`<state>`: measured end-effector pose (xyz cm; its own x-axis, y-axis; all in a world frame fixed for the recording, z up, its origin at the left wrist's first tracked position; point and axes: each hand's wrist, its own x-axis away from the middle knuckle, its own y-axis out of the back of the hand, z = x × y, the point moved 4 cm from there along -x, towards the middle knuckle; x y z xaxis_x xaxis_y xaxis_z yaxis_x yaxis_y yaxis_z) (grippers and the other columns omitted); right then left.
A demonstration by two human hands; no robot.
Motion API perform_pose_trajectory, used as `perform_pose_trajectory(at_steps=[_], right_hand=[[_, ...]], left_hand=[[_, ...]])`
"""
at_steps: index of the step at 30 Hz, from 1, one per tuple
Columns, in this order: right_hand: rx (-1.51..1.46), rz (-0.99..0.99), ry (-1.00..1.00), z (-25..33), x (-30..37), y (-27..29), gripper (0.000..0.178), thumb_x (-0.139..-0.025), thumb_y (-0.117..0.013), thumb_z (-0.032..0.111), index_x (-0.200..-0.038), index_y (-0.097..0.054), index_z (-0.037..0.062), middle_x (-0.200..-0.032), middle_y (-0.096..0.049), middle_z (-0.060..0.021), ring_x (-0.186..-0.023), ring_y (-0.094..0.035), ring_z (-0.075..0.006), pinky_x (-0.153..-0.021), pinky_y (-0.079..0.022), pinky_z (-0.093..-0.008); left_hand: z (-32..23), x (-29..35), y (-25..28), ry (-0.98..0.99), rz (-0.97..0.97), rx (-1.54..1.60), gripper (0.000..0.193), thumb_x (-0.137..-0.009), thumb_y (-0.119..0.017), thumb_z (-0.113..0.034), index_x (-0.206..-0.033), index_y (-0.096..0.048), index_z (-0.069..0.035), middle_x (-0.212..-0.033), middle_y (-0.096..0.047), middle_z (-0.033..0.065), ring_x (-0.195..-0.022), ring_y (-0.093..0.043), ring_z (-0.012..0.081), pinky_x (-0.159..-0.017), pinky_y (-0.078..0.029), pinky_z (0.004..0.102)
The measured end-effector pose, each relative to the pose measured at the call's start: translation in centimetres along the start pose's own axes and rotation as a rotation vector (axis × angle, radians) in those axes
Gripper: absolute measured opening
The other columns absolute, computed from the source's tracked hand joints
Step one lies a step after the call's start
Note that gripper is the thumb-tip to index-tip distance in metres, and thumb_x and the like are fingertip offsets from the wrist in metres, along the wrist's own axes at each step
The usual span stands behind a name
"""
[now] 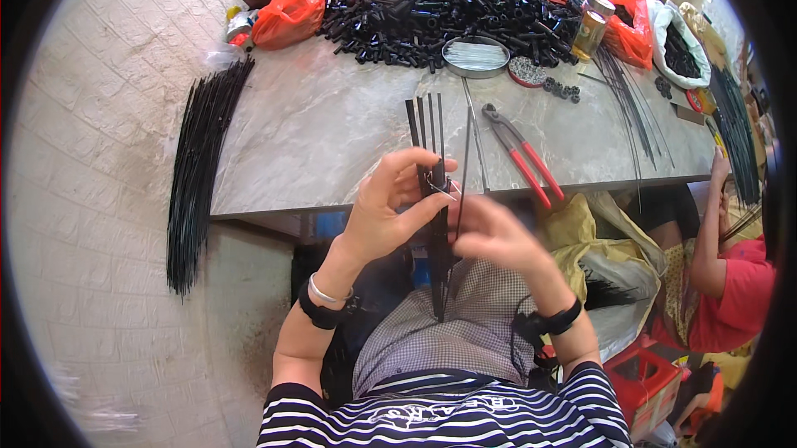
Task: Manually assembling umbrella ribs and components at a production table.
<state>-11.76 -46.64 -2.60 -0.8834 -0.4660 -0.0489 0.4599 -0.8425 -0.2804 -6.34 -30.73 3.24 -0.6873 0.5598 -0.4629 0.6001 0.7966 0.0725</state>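
Note:
My left hand (pixel 388 207) grips a small bunch of thin black rods (pixel 430 128) that stands upright in front of the table edge, its lower ends reaching down to my lap. A thin metal wire loop sits at the bunch where my fingers meet. My right hand (pixel 490 232) is right beside it on the right, fingers curled at the same rods and wire. Both hands are level with the near edge of the grey table (pixel 332 132).
Red-handled pincers (pixel 525 155) lie just beyond my hands. A big heap of short black tubes (pixel 448 4) fills the far table, with a round metal dish (pixel 475 56), orange bags (pixel 290 12) and jars. A long black rod bundle (pixel 199 166) leans at left. Another person (pixel 726 274) sits at right.

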Motion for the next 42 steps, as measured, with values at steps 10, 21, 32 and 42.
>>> perform_pose_trajectory(at_steps=[10,21,32,42], right_hand=[[0.145,0.019,-0.107,10.0,-5.9,-0.2,0.041,-0.085,-0.060,0.007,-0.123,-0.051,-0.0052,-0.113,-0.060,-0.0087,-0.104,-0.057,-0.0136,-0.088,-0.047,-0.0269],[0.413,0.033,-0.220,9.4,-8.1,-0.9,0.031,-0.079,-0.053,0.002,-0.108,-0.059,-0.0037,-0.093,-0.064,-0.0050,-0.083,-0.058,-0.0086,-0.068,-0.048,-0.0237],[0.492,0.293,-0.079,10.2,-11.0,4.0,0.095,-0.076,-0.078,0.027,-0.148,-0.020,0.0048,-0.145,-0.037,-0.0122,-0.125,-0.046,-0.0210,-0.099,-0.042,-0.0373],[1.402,-0.668,0.091,10.5,-25.3,20.0,0.019,-0.077,-0.065,0.014,-0.092,-0.071,0.0036,-0.086,-0.070,-0.0163,-0.081,-0.068,-0.0312,-0.074,-0.053,-0.0403]], left_hand=[[0.7,-1.0,1.2,-0.057,-0.096,-0.107,0.045,-0.078,-0.073,0.000,-0.115,-0.049,-0.004,-0.093,-0.067,0.0093,-0.080,-0.067,0.0140,-0.071,-0.055,0.0275],[0.5,-0.7,2.2,-0.040,-0.025,-0.177,0.020,-0.076,-0.072,0.001,-0.091,-0.058,-0.002,-0.083,-0.064,0.0063,-0.074,-0.067,0.0129,-0.064,-0.055,0.0255],[4.1,0.4,3.6,0.119,-0.168,0.105,0.019,-0.082,-0.064,0.007,-0.096,-0.054,-0.001,-0.090,-0.063,0.0084,-0.084,-0.065,0.0148,-0.070,-0.056,0.0282],[4.5,0.5,3.6,0.116,-0.089,0.171,0.023,-0.081,-0.058,0.015,-0.095,-0.050,-0.002,-0.103,-0.062,0.0237,-0.088,-0.067,0.0270,-0.078,-0.056,0.0400]])
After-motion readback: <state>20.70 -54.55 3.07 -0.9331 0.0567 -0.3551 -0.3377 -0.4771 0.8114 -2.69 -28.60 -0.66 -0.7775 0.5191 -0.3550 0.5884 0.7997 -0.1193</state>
